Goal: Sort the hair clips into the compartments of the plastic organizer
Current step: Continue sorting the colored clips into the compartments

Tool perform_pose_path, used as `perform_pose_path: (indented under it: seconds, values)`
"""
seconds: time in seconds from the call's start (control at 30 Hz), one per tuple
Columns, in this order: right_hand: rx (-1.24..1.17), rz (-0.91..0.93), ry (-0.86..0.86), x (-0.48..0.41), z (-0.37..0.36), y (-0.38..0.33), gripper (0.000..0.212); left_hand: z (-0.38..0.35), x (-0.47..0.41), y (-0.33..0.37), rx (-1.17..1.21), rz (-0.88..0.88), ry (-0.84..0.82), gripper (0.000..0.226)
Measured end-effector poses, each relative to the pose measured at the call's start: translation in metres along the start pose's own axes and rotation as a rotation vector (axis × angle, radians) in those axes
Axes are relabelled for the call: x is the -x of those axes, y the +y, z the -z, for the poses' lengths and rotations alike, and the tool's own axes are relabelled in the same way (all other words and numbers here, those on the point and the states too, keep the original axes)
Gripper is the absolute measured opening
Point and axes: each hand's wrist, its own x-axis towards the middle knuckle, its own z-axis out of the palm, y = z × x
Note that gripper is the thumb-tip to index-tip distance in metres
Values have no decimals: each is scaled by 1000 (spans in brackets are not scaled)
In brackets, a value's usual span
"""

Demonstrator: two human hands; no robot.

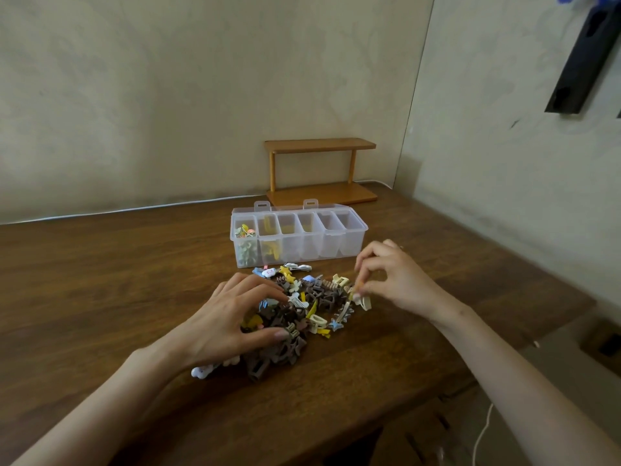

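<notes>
A pale clip (357,295) is pinched between the thumb and forefinger of the right hand (395,277), its other fingers loosely curled above. The clip sits at the right edge of the heap of hair clips (302,314), mostly brown with yellow, white and blue ones mixed in, spreading leftward from the pinch. The left hand (232,317) lies over the heap's left side with fingers bent and tips touching clips; I cannot tell whether it grips any. Beyond the pinch and slightly left stands the clear plastic organizer (356,230), lid open; its two left-end compartments hold clips. All rests on a wooden table (100,280), with a small wooden shelf (319,144) farther back.
</notes>
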Motion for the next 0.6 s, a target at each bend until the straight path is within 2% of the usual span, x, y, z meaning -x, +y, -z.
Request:
perform_pose_path:
  seconds: [0.07, 0.23, 0.4, 0.5, 0.6]
  values:
    - [-82, -19, 50, -15, -1, -10, 2, 0, -1, -2, -10, 34, 78, 64]
    - [-111, -2, 127, -68, -17, -32, 10, 0, 0, -11, -38, 146, 304, 56]
    - [-158, -53, 248, -128, -33, -54, 11, 2, 1, -18, -35, 164, 367, 53]
    - [-32, -79, 220, -153, -42, -66, 18, 4, 1, -18, -51, 145, 383, 57]
    - [149, -103, 158, -168, -52, -70, 30, 6, 1, -16, -48, 140, 391, 75]
